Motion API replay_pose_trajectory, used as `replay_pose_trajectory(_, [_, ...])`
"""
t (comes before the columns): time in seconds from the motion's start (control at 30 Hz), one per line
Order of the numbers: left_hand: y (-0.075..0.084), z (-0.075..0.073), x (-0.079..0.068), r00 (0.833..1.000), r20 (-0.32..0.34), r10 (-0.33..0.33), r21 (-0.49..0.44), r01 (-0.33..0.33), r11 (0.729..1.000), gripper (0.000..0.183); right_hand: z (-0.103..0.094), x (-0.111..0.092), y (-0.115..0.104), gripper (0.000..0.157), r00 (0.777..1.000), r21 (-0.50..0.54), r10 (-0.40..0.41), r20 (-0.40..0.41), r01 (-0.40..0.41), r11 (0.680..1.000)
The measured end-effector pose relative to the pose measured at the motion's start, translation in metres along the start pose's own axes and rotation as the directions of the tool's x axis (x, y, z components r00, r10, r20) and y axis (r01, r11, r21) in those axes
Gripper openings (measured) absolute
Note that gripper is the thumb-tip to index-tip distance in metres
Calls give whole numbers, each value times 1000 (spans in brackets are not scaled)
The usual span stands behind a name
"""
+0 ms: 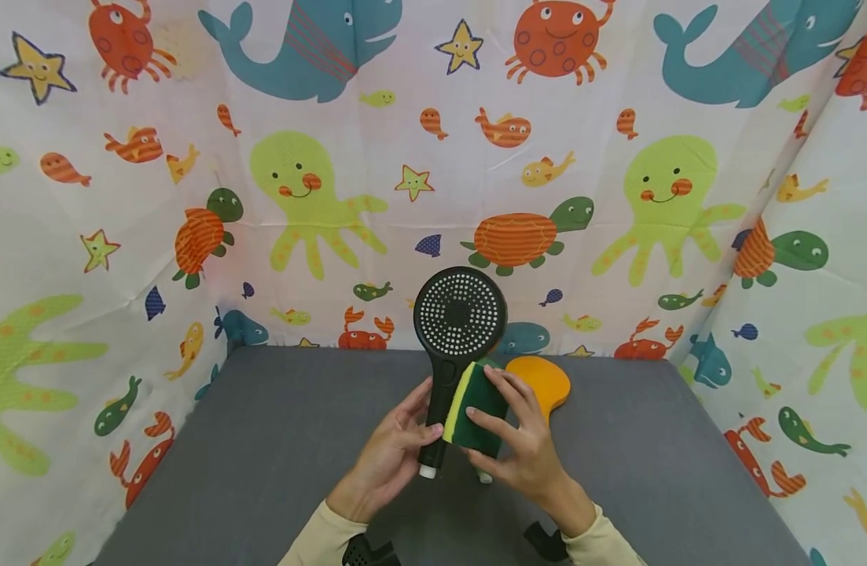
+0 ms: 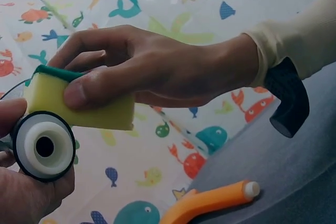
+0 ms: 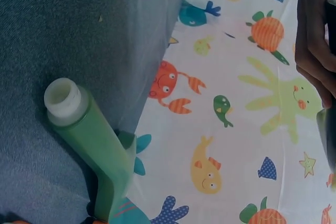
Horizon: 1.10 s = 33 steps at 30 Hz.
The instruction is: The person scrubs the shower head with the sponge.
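My left hand [image 1: 391,456] grips a black shower head [image 1: 460,310] by its handle, the perforated round face up and turned toward the head camera. A yellow-and-green sponge [image 1: 479,413] is pinched between the thumb and fingers of my right hand [image 1: 528,440]. The sponge's yellow side lies along the right of the handle. From the left wrist, the handle's white threaded end [image 2: 44,146] shows up close, with the sponge [image 2: 84,103] just beyond it. Only part of my left hand [image 3: 315,38] enters the right wrist view, at its right edge.
An orange shower head [image 1: 542,381] lies on the grey table [image 1: 299,424] behind my right hand. A green handle with a white threaded end [image 3: 100,145] lies there too, mostly hidden in the head view. Sea-animal cloth [image 1: 376,212] walls the table's back and sides.
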State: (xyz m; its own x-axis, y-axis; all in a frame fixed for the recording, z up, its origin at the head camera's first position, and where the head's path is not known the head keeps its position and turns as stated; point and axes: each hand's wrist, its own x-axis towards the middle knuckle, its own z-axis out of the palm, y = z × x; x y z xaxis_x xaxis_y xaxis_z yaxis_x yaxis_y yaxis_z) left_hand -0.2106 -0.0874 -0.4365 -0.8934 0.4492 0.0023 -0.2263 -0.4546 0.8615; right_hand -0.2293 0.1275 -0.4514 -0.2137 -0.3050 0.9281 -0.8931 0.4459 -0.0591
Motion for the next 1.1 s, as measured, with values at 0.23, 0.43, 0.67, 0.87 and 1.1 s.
replay_pose_trajectory(0.23, [-2, -2, 1, 1000, -11, 0, -10, 0, 1000, 75, -3, -2, -2, 39, 996, 34, -27, 88, 24, 999])
replay_pose_trajectory(0.43, [-4, -4, 3, 1000, -15, -16, -14, 16, 1000, 75, -4, -5, -8, 39, 986, 41, -23, 163, 17, 999])
replay_pose_trajectory(0.67, [-6, -8, 2, 999, 0, -32, -44, 32, 999, 77, -3, -9, -12, 39, 979, 41, -28, 202, 20, 999])
replay_pose_trajectory(0.87, [-9, -9, 4, 1000, -28, -5, -2, 5, 1000, 72, -4, -13, -17, 39, 975, 28, -53, 217, 48, 998])
replay_pose_trajectory(1.1, [-11, -11, 5, 999, -31, 16, 1, -16, 1000, 77, -6, -17, -24, 40, 965, 32, -32, 262, 24, 999])
